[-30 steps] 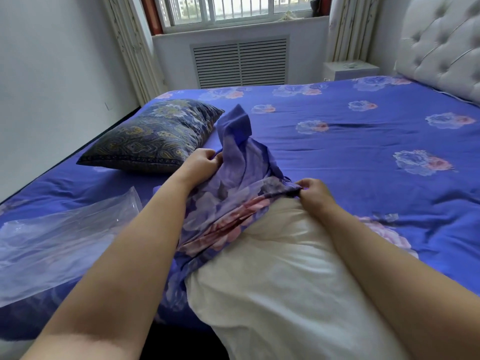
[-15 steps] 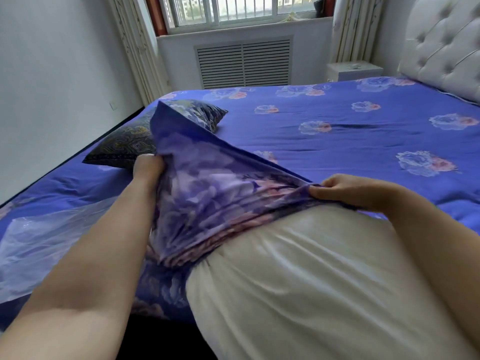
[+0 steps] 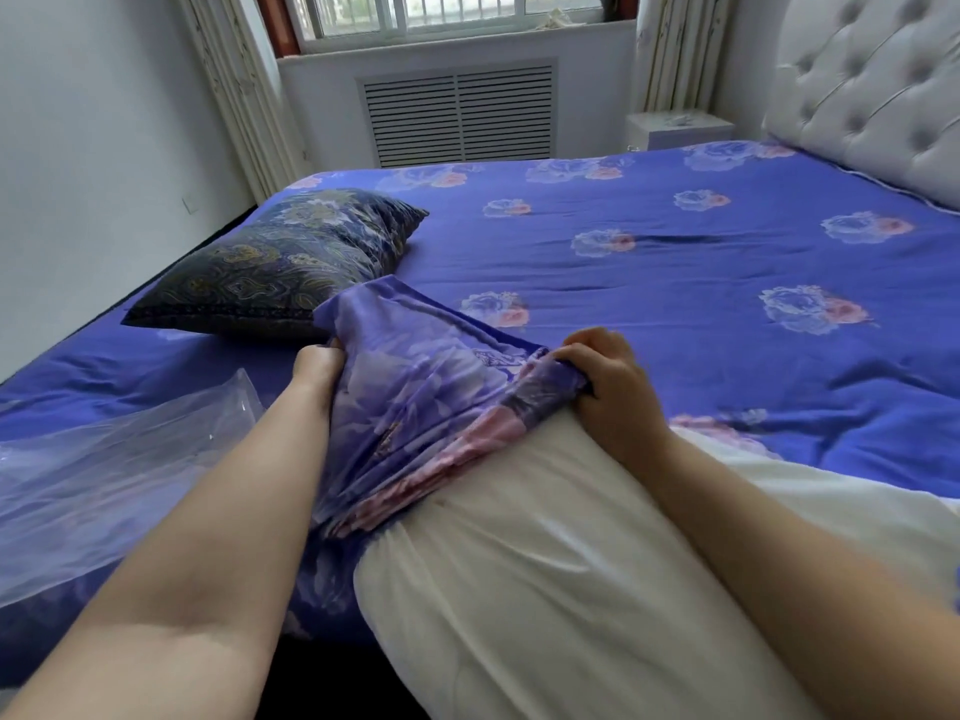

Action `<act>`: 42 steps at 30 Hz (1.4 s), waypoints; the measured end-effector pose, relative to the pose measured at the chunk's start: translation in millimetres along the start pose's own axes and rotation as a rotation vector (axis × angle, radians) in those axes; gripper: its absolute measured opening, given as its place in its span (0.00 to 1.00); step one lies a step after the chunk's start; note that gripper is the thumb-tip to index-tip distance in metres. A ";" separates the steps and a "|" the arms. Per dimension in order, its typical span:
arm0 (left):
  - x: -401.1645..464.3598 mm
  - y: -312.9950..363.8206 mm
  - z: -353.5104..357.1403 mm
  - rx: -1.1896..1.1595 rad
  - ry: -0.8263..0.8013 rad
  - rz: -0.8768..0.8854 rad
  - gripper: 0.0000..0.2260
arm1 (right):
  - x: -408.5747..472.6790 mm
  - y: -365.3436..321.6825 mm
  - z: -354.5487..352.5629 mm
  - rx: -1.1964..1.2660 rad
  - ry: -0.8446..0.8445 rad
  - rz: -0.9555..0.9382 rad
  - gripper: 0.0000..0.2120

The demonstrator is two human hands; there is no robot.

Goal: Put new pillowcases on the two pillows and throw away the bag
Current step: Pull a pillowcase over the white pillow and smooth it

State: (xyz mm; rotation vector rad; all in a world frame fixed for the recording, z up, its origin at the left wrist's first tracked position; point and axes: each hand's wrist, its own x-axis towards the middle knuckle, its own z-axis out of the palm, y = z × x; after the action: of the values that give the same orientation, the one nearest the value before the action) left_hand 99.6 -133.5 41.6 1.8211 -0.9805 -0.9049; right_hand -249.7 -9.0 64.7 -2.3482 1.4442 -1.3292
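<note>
Pillowcase bunched over the pillow end, my left hand and right hand gripping its mouth; next, I'd pull it down.

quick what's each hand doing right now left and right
Left hand: closed, its grip on the left edge of the purple pillowcase.
Right hand: closed, its grip on the bunched pillowcase at the white pillow.

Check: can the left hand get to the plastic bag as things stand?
Probably yes, once free. The bag lies open on the bed beside the left forearm with nothing over it, but the left hand is gripping the pillowcase.
</note>
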 end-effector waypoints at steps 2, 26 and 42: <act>-10.5 0.5 0.1 -0.003 0.007 -0.021 0.18 | 3.5 -18.3 0.5 0.038 0.002 -0.008 0.13; -58.2 15.7 -6.4 -0.231 -0.388 0.041 0.21 | -36.3 -18.3 -28.5 -0.270 -0.689 0.475 0.49; -51.3 -12.8 -28.4 0.228 0.009 0.064 0.25 | 118.0 -23.5 -23.9 -0.628 -0.363 0.306 0.24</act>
State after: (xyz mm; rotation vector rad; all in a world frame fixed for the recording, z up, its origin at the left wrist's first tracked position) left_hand 105.6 -74.4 50.4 1.9687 -1.1687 -0.7708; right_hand -229.3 -77.2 164.6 -2.3578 2.1907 -0.3725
